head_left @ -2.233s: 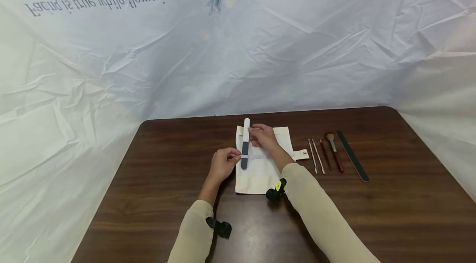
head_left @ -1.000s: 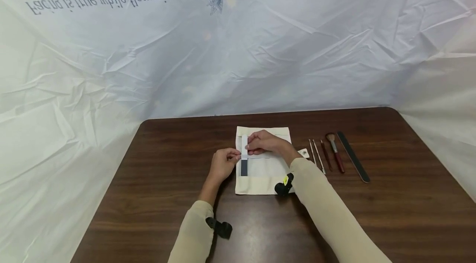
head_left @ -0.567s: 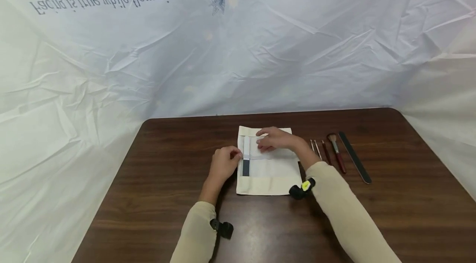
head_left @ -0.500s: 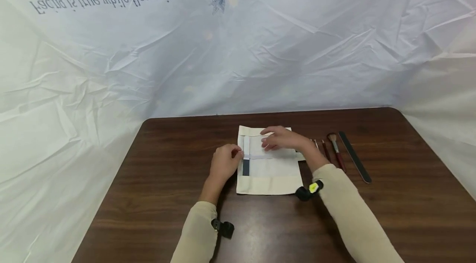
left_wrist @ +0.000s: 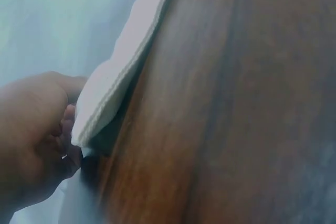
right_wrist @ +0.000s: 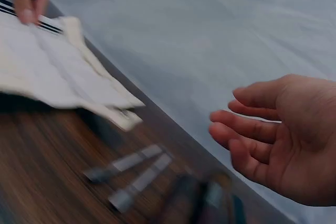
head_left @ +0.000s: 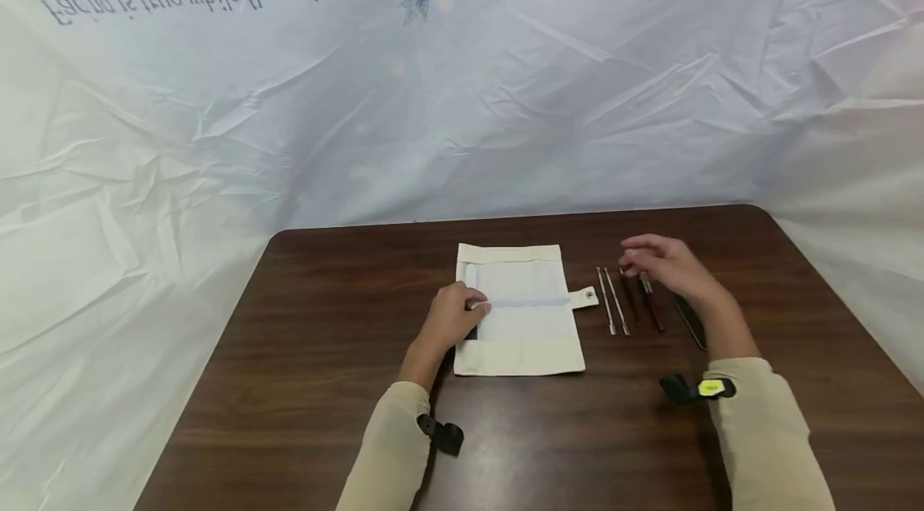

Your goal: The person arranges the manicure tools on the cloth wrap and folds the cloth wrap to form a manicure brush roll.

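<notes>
A cream cloth tool pouch (head_left: 520,357) lies unfolded mid-table, with a pale elastic band (head_left: 530,302) across it. Under the band at the left edge is a white and dark nail file (head_left: 471,276), partly covered by my left hand (head_left: 449,317). That hand pinches the band beside the file with thumb and fingertips; the right wrist view shows the fingertips (right_wrist: 27,14) there. My right hand (head_left: 664,261) is raised over the tools on the right, fingers loosely bent and holding nothing. Below it lie a red-handled brush (head_left: 653,312) and a dark nail file (head_left: 690,323), both partly hidden.
Two slim metal cuticle tools (head_left: 612,310) and a thin brown stick (head_left: 631,306) lie between pouch and brush. A snap tab (head_left: 586,298) sticks out from the pouch's right side. White sheeting (head_left: 505,134) hangs behind the dark wooden table (head_left: 346,294).
My right hand slid the white and dark file down under the band, let go, and moved right over the tools. My left hand shifted slightly right onto the band.
</notes>
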Motion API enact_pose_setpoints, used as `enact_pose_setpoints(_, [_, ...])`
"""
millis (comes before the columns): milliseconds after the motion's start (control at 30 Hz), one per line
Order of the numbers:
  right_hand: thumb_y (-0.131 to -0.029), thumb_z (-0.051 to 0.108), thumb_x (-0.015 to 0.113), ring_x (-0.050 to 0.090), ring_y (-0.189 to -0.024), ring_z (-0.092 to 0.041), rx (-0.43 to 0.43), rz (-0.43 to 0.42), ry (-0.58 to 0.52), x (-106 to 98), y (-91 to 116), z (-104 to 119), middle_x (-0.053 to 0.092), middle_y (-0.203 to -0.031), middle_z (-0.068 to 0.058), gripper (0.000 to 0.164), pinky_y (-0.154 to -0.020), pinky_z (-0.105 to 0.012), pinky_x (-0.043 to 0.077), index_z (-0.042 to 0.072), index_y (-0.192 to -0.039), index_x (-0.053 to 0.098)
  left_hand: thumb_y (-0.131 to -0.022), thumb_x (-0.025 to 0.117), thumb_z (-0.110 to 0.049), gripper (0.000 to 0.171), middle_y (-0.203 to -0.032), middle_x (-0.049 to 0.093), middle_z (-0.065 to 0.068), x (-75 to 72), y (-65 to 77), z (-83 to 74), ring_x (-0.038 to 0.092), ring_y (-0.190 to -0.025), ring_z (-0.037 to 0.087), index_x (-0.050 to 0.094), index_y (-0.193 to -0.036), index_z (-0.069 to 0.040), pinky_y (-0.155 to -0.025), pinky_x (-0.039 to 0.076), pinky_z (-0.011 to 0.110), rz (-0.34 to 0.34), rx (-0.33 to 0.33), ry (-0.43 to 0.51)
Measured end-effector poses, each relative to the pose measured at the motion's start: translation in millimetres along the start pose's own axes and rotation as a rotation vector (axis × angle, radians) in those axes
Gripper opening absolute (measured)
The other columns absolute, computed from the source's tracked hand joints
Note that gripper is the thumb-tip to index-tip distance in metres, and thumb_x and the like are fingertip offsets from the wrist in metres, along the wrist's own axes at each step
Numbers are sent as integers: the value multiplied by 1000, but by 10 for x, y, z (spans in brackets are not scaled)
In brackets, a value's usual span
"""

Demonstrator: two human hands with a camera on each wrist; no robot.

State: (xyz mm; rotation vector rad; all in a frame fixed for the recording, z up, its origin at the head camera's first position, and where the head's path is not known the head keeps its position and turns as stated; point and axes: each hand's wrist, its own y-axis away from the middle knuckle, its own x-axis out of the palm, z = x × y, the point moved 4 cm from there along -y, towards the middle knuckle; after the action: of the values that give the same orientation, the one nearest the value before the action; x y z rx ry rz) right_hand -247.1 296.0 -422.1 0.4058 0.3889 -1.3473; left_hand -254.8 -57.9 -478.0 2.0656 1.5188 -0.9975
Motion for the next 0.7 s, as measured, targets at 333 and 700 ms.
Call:
enact_pose_setpoints(333, [-107, 28, 49, 68, -84, -16, 169, -173, 325, -388, 257, -481, 64, -118, -36, 48, -69, -31, 55, -13, -132, 55, -93, 73, -13, 10, -74, 52, 1, -4, -34, 86, 44, -67, 12, 79, -92, -5, -64, 38, 22, -49, -11, 117])
enact_pose_setpoints(700, [-98, 30, 64, 57, -104, -52, 375, -130, 435, -348, 320, -606, 58, -121, -38, 51, -80, -54, 51, -13, -124, 58, -92, 74, -12, 10, -75, 54, 2, 2, -30, 73, 45, -70, 11, 79, -91, -4, -66, 38, 21, -55, -24, 115])
